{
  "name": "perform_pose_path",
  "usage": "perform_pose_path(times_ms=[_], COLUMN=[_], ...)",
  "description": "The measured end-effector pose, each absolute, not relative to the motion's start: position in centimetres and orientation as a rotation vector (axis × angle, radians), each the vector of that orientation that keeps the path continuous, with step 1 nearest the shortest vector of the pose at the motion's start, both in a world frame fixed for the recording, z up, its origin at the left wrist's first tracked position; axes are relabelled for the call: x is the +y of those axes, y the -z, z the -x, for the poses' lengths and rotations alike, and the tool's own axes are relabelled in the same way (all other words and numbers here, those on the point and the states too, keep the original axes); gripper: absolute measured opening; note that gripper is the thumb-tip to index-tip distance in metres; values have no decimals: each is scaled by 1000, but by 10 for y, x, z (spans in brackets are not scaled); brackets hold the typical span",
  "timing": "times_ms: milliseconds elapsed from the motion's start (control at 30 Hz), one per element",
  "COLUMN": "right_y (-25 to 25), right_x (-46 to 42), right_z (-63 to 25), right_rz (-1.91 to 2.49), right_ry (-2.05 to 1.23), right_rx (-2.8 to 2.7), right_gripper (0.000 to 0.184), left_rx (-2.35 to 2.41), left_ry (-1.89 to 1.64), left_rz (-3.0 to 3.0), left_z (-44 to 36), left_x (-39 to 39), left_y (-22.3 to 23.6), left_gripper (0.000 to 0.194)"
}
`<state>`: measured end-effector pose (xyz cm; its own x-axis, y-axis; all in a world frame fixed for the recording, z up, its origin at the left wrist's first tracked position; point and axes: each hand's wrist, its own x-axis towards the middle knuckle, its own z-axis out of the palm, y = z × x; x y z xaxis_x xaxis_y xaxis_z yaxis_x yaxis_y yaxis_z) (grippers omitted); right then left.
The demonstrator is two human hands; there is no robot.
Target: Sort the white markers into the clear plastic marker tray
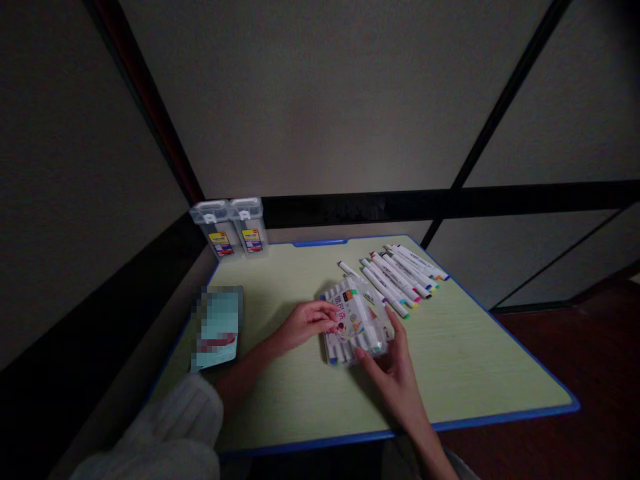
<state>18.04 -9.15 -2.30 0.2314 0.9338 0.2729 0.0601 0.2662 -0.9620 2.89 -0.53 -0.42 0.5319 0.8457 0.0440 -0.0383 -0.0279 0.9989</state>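
Observation:
A clear plastic case of markers point(353, 321) with a colourful label lies in the middle of the pale green table point(470, 360). My left hand point(306, 321) grips its left side with curled fingers. My right hand point(390, 363) holds its right and near edge, thumb and fingers around the case. A row of several loose white markers point(400, 273) with coloured caps lies on the table just beyond the case, to the right.
Two clear lidded plastic boxes point(231, 227) with labels stand at the far left corner. A blurred-out teal card or phone point(218, 328) lies by the left edge. The table has a blue rim; walls with dark frames stand close behind.

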Motion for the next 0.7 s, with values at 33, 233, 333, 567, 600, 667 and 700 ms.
perform_pose_path(times_ms=[33,233,333,567,600,667,700], right_y=[23,18,13,8,8,7,7], right_x=[-91,-87,-84,-83,-83,-83,-83], right_z=[-181,-194,-202,-202,-201,-199,-198], right_rz=[1118,1010,982,964,968,990,1008], right_ry=[-821,-977,-960,-855,-840,-810,-789], right_rx=[-1144,-1062,-1073,-1053,-1050,-1053,-1057], right_gripper=[68,51,40,39,40,40,39], left_rx=[776,917,880,730,716,695,689], left_ry=[-858,-1152,-1176,-1083,-1088,-1095,-1092], left_rz=[-1451,-1546,-1528,-1399,-1372,-1331,-1320], left_z=[-29,-23,-21,-25,-25,-25,-25], left_x=[-5,0,2,-2,-3,-3,-3], left_y=[5,6,4,4,4,4,4], left_gripper=[25,36,43,53,53,55,57])
